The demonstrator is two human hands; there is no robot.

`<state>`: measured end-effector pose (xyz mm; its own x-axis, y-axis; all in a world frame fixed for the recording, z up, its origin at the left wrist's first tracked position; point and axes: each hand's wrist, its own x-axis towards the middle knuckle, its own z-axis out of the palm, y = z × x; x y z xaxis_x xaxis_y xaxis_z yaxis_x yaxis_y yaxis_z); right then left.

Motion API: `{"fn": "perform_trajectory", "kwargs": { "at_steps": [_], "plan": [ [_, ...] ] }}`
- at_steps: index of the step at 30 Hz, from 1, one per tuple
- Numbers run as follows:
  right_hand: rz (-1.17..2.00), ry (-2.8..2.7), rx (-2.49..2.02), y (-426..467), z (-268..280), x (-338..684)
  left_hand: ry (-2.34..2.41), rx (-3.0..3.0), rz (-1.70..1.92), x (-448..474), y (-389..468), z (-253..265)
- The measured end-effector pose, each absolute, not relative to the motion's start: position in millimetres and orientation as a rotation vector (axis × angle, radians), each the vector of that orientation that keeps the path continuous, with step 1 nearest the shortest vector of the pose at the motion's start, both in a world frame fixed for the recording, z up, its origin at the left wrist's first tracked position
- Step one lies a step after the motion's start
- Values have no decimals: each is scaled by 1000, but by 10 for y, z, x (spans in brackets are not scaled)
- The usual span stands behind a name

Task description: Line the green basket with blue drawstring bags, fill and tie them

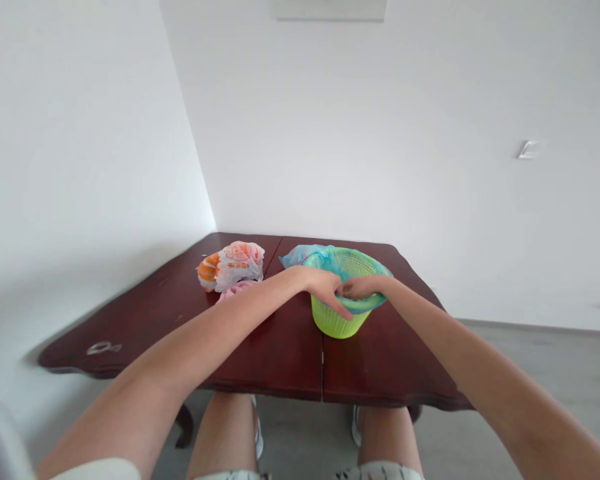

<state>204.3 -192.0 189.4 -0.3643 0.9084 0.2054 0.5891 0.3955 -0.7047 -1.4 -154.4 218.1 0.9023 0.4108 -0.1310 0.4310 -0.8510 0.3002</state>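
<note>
**Both hands meet at the near rim of the green basket**

Head view: a lime-green basket stands upright on the dark wooden tabletop, right of the centre seam and a little back from the near edge. A thin blue plastic bag lines it and spills over the rim, trailing onto the wood at the far left. The left hand lies over the near-left rim, fingers curled down the basket's outer wall and pressing the blue film against it. The right hand comes in from the other side and pinches the bag at the near rim, fingertips closed on the film, just beside the left hand and nearly touching it. Both arms reach equally far; the basket lies straight ahead of them, its opening upward.

Left of the basket, apart from it, sits an orange-and-white plastic bag, with a pink bundle just in front, partly hidden by the left forearm. Bare wood lies open right of the basket and toward the near edge.
</note>
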Motion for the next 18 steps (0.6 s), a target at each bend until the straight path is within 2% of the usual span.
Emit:
{"fn": "perform_trajectory", "kwargs": {
  "at_steps": [2,5,7,9,12,15,18],
  "plan": [
    [798,-2059,-1246,-1949,2032,2132,547,2783,-74,-204,-1622,2253],
    [688,-1677,-1056,-2254,2094,2379,398,2764,507,-726,-1679,2243],
    [539,-1374,-932,-2617,1903,2598,508,2649,852,-1192,-1635,2087],
    [435,-1180,-1001,-3025,1489,2826,844,2577,1007,-1670,-1531,1778],
    [392,-1085,-1289,-3539,608,3145,1332,2598,759,-2238,-1389,1103],
    [408,-1082,-1458,-3823,-220,3372,1450,2680,529,-2520,-1402,492],
    [360,-1173,-1604,-3909,-710,3405,1523,2695,581,-2595,-1450,342]
  ]
}}
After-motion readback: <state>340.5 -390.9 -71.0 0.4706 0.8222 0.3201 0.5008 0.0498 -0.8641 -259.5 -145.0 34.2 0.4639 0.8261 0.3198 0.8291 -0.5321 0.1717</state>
